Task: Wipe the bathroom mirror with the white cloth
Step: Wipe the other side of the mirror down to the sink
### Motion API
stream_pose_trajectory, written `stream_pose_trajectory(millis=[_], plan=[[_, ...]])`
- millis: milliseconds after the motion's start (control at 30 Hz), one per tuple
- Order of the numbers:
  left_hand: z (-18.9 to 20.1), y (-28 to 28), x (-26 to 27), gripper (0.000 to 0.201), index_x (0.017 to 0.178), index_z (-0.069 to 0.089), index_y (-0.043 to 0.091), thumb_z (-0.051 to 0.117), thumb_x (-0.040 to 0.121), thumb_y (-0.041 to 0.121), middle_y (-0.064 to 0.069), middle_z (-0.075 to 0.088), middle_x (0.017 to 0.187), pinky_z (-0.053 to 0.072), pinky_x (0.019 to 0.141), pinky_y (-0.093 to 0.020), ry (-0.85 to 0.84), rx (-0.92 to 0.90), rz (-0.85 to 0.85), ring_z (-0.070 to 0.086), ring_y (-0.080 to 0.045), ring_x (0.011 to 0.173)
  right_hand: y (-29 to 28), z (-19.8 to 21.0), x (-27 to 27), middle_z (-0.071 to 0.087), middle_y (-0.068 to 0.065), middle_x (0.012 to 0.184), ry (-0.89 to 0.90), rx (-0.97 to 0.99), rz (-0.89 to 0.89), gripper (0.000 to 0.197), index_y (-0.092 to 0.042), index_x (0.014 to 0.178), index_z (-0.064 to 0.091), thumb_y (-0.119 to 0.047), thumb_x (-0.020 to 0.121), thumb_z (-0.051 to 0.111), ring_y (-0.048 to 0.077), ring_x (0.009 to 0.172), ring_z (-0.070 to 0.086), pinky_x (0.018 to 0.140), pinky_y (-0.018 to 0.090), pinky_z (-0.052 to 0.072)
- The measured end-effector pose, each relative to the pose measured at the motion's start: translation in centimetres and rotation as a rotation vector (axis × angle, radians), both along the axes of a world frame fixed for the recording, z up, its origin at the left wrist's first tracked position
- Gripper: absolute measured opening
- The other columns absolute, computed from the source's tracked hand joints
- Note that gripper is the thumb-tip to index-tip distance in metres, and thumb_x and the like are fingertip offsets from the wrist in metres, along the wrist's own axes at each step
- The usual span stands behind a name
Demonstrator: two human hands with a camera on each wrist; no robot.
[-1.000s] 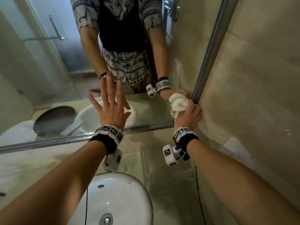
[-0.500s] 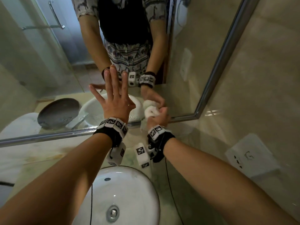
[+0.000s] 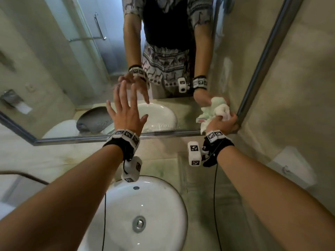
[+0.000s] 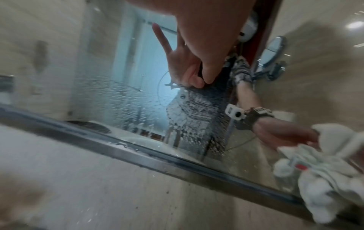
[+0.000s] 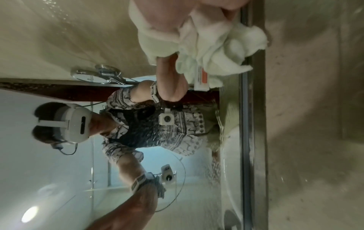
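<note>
The right hand [image 3: 222, 124] is gripping the cloth [image 3: 215, 110] at the mirror's [image 3: 54, 60] lower right corner. Unwiped glass is lying leftward, where the left hand [image 3: 125, 113] is hovering open.

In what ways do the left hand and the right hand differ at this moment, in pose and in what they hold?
The left hand is open with fingers spread, while the right hand is curled.
The left hand holds nothing; the right hand grips the bunched white cloth.
The left hand is up before the middle of the mirror; the right hand presses the cloth at its lower right corner, by the frame.
Both wear a marker wristband and a wrist camera.
</note>
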State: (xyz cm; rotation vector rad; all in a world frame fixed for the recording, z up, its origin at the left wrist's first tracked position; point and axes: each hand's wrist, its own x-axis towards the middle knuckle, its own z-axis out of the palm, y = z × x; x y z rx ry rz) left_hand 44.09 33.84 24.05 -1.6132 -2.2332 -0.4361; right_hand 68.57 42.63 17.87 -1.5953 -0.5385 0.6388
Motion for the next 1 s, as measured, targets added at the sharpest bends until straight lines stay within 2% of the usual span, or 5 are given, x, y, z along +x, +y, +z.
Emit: stream_pose_trajectory(millis=[233,367,467,667,1000], plan=[[0.1,-0.7,-6.4,0.135,0.158,-0.003,0.013,0.072,0.065,0.075,-0.021,-0.009,0.164,0.014,0.117,-0.065,-0.226,0.161,0.179,-0.005,-0.038,0.152,-0.8,-0.4,-3.2,0.044,0.022,0.136,0.01,0.182,0.01,0.041,-0.004,0.134,0.052,-0.011,0.093,0.053,0.028,0.12,0.046,0.091,0.014,0.03],[0.0,0.6,-8.4,0.139,0.158,-0.005,0.012,0.073,0.062,0.076,-0.024,-0.01,0.163,0.012,0.116,-0.068,-0.296,0.196,0.125,-0.008,-0.04,0.151,-1.2,-1.1,-6.6,0.057,0.024,0.115,-0.019,0.164,0.031,0.03,0.002,0.113,0.058,-0.009,0.086,0.062,0.033,0.099,0.058,0.088,0.034,0.047],[-0.4,0.9,-8.5,0.139,0.159,0.001,0.009,0.074,0.061,0.076,-0.029,-0.004,0.162,0.018,0.115,-0.066,-0.282,0.191,0.114,-0.004,-0.043,0.151,-2.4,-1.8,-11.3,0.06,0.02,0.11,-0.023,0.131,0.126,0.025,0.0,0.105,0.061,-0.002,0.081,0.067,0.026,0.091,0.059,0.078,0.028,0.047],[-1.2,1.4,-9.8,0.139,0.158,-0.003,0.011,0.07,0.061,0.079,-0.03,-0.005,0.161,0.015,0.112,-0.072,-0.28,0.171,0.058,-0.004,-0.045,0.15,-5.0,-2.5,-20.3,0.049,0.004,0.114,-0.086,0.113,0.293,0.026,-0.01,0.095,0.064,0.01,0.078,0.062,0.019,0.1,0.055,0.092,0.025,0.047],[-1.2,1.5,-9.6,0.14,0.158,-0.005,0.01,0.072,0.061,0.077,-0.031,-0.008,0.16,0.01,0.112,-0.073,-0.317,0.168,0.033,-0.008,-0.047,0.149,-1.4,-1.7,-9.6,0.062,0.02,0.106,-0.127,0.055,0.077,0.025,-0.003,0.096,0.063,0.006,0.073,0.056,0.032,0.094,0.061,0.087,0.037,0.049]])
